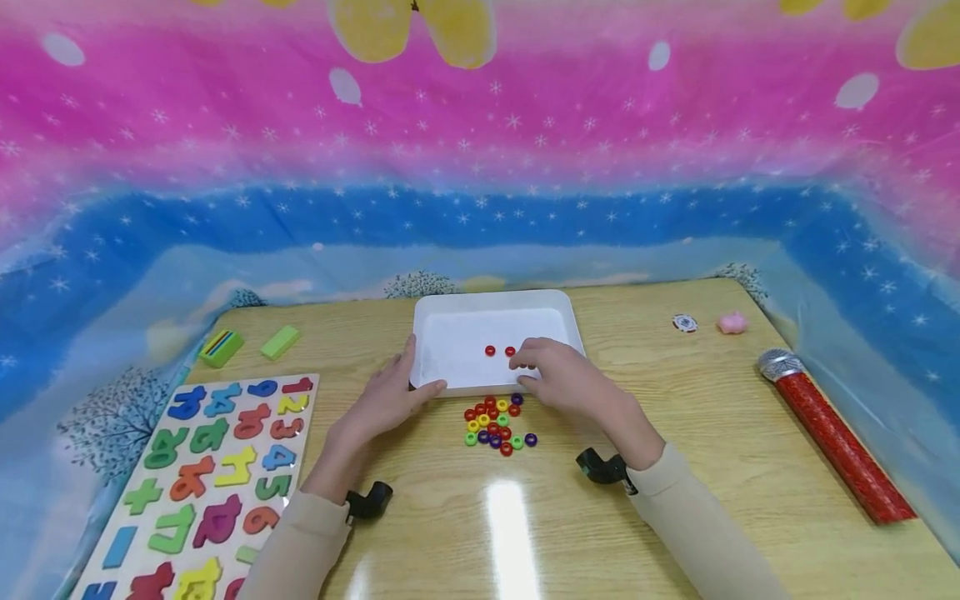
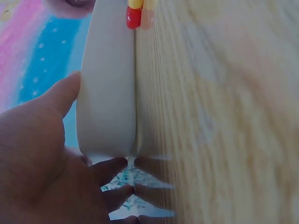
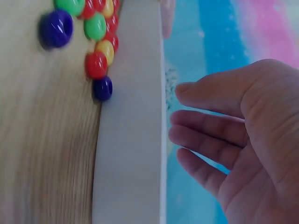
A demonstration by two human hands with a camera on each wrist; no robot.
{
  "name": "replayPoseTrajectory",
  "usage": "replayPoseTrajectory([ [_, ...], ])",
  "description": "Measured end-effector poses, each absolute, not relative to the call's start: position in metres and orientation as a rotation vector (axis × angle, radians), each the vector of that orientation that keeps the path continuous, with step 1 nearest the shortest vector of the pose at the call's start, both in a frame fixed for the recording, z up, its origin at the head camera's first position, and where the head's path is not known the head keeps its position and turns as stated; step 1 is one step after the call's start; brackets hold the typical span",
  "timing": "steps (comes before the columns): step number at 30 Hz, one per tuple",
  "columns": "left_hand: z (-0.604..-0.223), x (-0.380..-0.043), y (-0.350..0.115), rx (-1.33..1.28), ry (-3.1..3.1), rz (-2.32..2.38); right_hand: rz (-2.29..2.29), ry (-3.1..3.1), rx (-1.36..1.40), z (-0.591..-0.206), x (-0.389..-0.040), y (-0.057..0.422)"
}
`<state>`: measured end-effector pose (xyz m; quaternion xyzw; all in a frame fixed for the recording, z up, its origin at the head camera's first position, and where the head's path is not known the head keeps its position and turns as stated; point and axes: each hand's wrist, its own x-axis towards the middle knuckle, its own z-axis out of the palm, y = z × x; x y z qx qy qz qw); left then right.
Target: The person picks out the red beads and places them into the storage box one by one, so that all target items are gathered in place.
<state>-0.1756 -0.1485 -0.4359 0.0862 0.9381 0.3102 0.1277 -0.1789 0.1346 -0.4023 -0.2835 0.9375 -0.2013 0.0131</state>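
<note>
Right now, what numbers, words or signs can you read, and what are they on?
Pieces on the number board:
red "1"
yellow "2"
red "3"
blue "4"
green "5"
red "6"
blue "9"
red "10"
yellow "11"
orange "16"
green "17"
green "20"
green "+"
blue "-"
Other pieces: too crowded or cut off to read.
Poker chip: marks too small.
No readable words.

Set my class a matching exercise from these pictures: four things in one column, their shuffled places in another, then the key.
Things
1. left hand
2. right hand
3. bead pile
4. red microphone

Places
A. lying along the right side of the table
B. at the near left corner of the white tray
C. just outside the tray's near edge
D. reaching over the tray

Right pairs: 1-B, 2-D, 3-C, 4-A
</note>
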Motion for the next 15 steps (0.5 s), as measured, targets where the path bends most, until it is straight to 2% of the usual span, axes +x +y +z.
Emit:
replayPoseTrajectory([
  [6, -0.433, -0.175, -0.149, 0.25, 2.721, 0.899, -0.49, 2.915, -0.998, -0.398, -0.154, 0.13],
  [15, -0.432, -0.174, -0.148, 0.238, 2.716, 0.907, -0.353, 2.877, -0.904, -0.41, -0.143, 0.121],
])
